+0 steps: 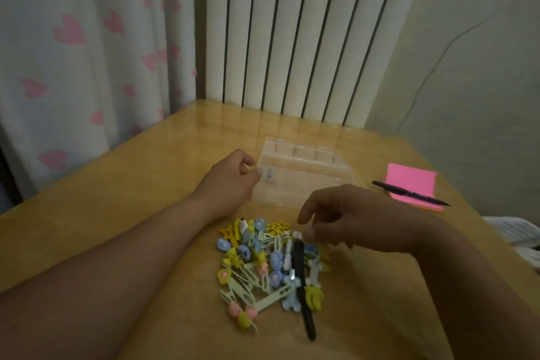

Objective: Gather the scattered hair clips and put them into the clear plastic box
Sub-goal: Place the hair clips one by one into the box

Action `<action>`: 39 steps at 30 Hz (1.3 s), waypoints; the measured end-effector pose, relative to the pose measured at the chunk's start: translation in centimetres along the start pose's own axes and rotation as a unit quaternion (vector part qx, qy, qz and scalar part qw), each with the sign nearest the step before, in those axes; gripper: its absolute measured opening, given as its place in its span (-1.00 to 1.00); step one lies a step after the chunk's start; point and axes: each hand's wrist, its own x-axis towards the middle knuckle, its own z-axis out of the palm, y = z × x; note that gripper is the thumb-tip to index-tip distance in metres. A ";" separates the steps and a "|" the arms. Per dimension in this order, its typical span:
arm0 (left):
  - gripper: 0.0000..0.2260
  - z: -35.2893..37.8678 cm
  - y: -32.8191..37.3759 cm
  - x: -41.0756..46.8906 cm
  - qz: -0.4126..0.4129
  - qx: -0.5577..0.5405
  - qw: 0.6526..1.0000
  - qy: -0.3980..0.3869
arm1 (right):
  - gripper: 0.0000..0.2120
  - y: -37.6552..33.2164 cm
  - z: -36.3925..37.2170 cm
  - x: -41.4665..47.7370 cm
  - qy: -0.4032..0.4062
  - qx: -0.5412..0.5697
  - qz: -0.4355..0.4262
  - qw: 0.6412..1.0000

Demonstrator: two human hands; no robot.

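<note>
Head | wood table (pixel 117 184), radiator (pixel 292 38), heart curtain (pixel 73 52) | L fingers (pixel 252 175) grip box (pixel 306 172) | R fingers (pixel 305 213): can't tell

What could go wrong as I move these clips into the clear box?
1. A black pen lies in the heap of hair clips, just under your right hand; a scoop may carry it into the clear plastic box.
2. The clips lie overlapping, so lifting one could drag others out and scatter them.
3. Your left hand is only at the box's left edge; a push might slide it toward the pink sticky notes.
</note>
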 end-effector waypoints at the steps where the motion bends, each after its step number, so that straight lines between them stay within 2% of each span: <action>1: -0.76 0.0 0.0 0.0 0.000 0.000 1.000 0.000 | -0.77 0.1 -0.1 -0.1 -0.034 -0.005 0.002 0.999; 4: -0.77 0.0 0.0 -0.1 0.001 -0.003 1.000 -0.001 | -0.70 0.6 0.3 0.1 -0.064 -0.030 -0.015 0.997; 11: -0.79 0.0 0.3 -0.3 0.008 -0.007 1.000 0.002 | -0.83 1.4 0.7 0.7 -0.002 -0.037 -0.042 0.998; 25: -0.78 0.0 -0.1 0.0 0.005 -0.005 1.000 -0.004 | -0.89 1.3 1.5 1.3 0.021 -0.050 -0.028 0.998; 29: -0.76 0.0 -0.1 0.0 0.000 -0.004 1.000 -0.006 | -0.94 1.5 1.3 1.3 0.081 0.028 -0.024 0.996; 34: -0.75 0.0 0.0 0.1 -0.003 0.002 1.000 -0.017 | -0.87 0.6 0.5 1.8 0.168 0.111 -0.036 0.979; 37: -0.75 0.0 0.0 0.1 -0.003 0.004 1.000 -0.017 | -0.93 -0.8 -0.7 4.3 0.254 0.090 -0.024 0.963; 39: -0.75 0.0 0.0 0.1 -0.004 0.002 1.000 -0.017 | -0.90 -1.7 -1.5 7.0 0.283 0.062 0.003 0.957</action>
